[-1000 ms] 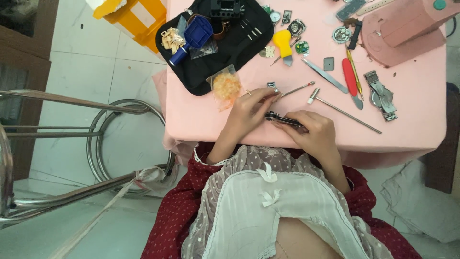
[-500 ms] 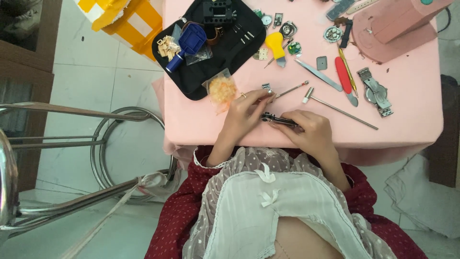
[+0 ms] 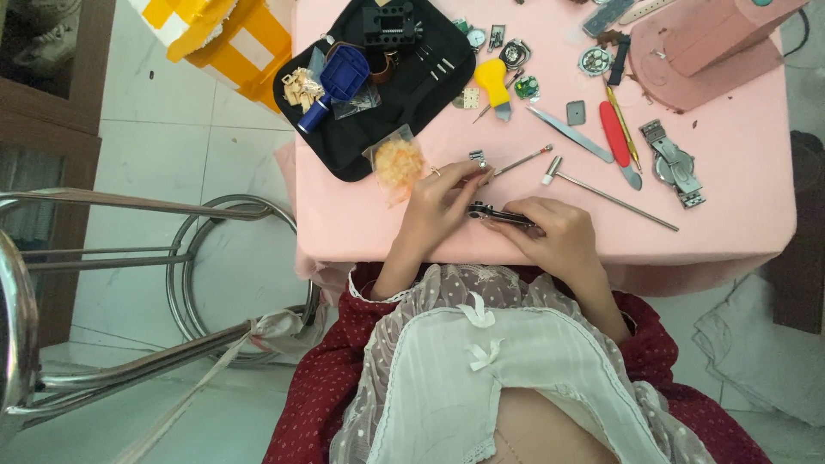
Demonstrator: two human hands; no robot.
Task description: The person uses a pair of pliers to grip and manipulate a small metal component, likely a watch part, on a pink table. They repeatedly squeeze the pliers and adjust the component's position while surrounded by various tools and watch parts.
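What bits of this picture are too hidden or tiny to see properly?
- Head view: the dark metal piece is mostly covered by the right hand.
- What the left hand fingertips pinch is too small to tell.
- The pink stand is cut off by the top edge.
- The watch parts are too tiny for detail.

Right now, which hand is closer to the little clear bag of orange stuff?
Left. The left hand lies just right of the small clear bag of orange bits, almost touching it. The right hand sits farther right, beyond the dark metal watch band.
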